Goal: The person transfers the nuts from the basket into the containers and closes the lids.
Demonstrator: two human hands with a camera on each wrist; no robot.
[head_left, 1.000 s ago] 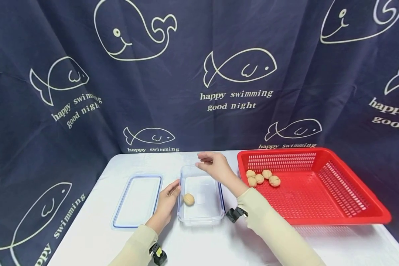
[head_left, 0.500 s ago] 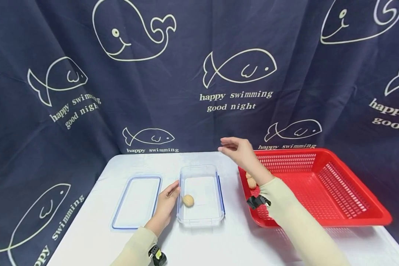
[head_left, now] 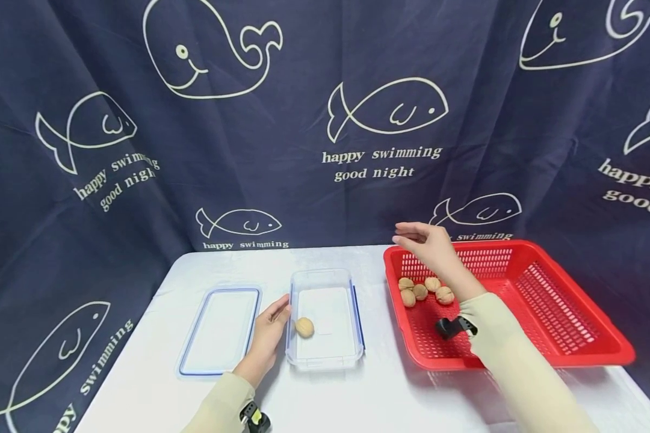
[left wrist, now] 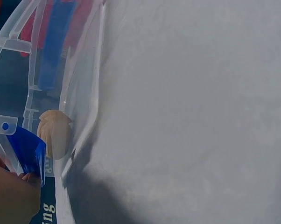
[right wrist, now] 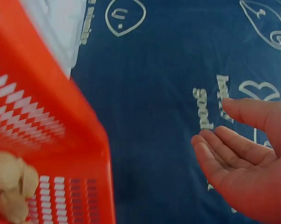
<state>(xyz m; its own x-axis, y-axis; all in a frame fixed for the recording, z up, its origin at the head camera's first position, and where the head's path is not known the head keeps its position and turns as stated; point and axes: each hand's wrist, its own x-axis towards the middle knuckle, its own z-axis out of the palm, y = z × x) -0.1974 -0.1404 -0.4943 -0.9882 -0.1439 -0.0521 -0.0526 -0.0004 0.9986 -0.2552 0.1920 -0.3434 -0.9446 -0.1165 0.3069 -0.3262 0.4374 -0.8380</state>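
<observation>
In the head view my left hand point(head_left: 268, 337) touches the left side of a clear plastic food container point(head_left: 325, 361), its fingers by the wall. The left wrist view has that hand's fingers beside a blue latch point(left wrist: 31, 147) of the container. One walnut point(head_left: 304, 327) lies inside, near the left wall. My right hand point(head_left: 430, 249) is raised above the back left of a red plastic basket point(head_left: 520, 361), holding nothing; its thumb stands apart from its relaxed fingers in the right wrist view. Several walnuts point(head_left: 419, 292) sit in the basket's left part.
Left of my left hand, a clear lid point(head_left: 219, 331) with a blue seal lies flat on the white-covered table point(head_left: 325, 403). Behind the table hangs a dark blue curtain point(head_left: 303, 138) with whale and fish outlines.
My right hand has moved right from above the food container to above the red basket. My left hand stays beside the container, and the walnut inside lies in the same place.
</observation>
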